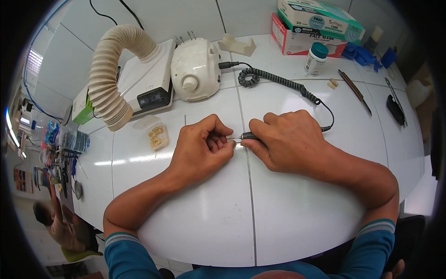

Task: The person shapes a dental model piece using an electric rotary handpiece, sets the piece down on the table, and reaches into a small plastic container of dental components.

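**Two hands meet over a corded handpiece (251, 136) on a crowded table (209, 218)**

The right hand (289, 142) is closed around the dark handpiece, which points toward the left hand (200, 146) and lies mostly hidden under the fingers. The left hand has its fingers curled in at the thin metal tip (235, 138); whether they grip something small is too hidden to tell. Both hands are near the middle of the white tabletop.

A black coiled cord (278, 81) runs from the white control unit (195, 69), passes between the right hand and the white bottle (316, 60) with its green cap, then bends down to the back of the handpiece. Just beyond the left hand, an open clear container (164, 142) holds yellowish pieces (156, 134). Farther left, a ribbed hose (104, 69) arches from a flat white machine (146, 88), its mouth over the table, with a green box (82, 108) beside the machine.

A cream stand (238, 45) is behind the control unit's plug. Stacked mask boxes (309, 39) rise behind the bottle, with blue items (362, 56) beside them. A small pale piece (332, 83), a slim brown tool (355, 92) and a black-and-metal tool (396, 108) lie to the right. At far left, clear bottles (69, 138) are near the table's edge, and another person (67, 228) sits beyond.
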The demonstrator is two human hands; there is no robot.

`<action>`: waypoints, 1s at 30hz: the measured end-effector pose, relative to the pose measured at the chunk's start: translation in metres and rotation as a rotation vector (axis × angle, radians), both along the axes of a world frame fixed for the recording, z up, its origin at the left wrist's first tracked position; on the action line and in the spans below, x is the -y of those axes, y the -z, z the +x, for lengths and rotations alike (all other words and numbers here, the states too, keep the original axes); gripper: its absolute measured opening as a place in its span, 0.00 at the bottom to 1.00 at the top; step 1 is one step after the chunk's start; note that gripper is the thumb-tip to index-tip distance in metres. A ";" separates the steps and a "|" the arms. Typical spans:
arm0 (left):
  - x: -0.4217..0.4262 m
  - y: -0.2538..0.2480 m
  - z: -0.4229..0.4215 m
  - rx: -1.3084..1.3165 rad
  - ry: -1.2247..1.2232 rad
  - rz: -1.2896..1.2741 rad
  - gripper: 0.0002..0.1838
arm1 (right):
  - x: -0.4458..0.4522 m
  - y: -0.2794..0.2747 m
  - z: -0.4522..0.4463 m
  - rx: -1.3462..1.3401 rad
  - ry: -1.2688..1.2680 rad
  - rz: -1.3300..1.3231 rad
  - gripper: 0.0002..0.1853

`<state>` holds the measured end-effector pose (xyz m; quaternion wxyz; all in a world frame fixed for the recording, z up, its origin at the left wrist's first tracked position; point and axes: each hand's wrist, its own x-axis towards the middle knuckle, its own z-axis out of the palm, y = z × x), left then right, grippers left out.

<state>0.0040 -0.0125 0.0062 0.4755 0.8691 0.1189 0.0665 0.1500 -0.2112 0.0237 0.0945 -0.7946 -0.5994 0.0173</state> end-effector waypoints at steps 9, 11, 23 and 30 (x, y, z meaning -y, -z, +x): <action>-0.001 0.001 0.000 -0.010 0.001 -0.008 0.11 | -0.001 -0.001 0.000 -0.005 0.007 -0.026 0.23; -0.001 0.001 0.000 -0.012 0.000 -0.009 0.11 | -0.001 -0.002 0.000 -0.020 0.008 -0.024 0.23; -0.011 0.008 -0.004 0.075 0.024 -0.152 0.12 | 0.001 0.002 0.005 -0.126 0.062 0.106 0.24; -0.007 0.008 -0.004 0.129 0.002 -0.239 0.12 | 0.001 -0.001 0.004 -0.147 0.075 0.092 0.24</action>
